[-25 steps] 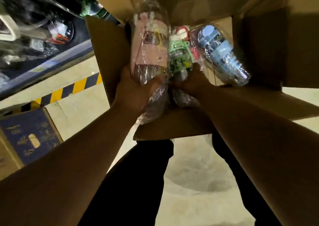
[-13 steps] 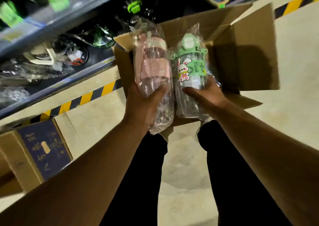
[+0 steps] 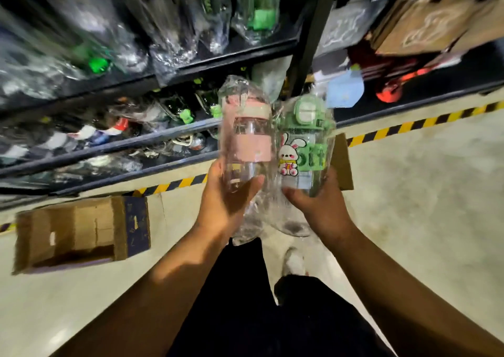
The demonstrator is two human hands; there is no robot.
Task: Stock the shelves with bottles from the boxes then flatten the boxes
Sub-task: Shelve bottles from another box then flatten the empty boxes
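Bottles are held one per hand, probably to halve the trips to the shelves (image 3: 174, 70). The left hand (image 3: 226, 201) has thumb and fingers clamped round the lower body of the pink bottle (image 3: 252, 143). The right hand (image 3: 321, 209) grips the green bottle (image 3: 305, 152) the same way. Both are upright in plastic wrap, side by side in front of the lower shelves, wraps touching. The low grip likely leaves the lids free to go in first. A cardboard box (image 3: 342, 163) sits behind them.

Wrapped stock (image 3: 163, 29) is crowding the shelves (image 3: 218, 60) I'm facing, the upright post (image 3: 309, 42) is splitting the bays, and floor (image 3: 422, 193) is lying open rightward.
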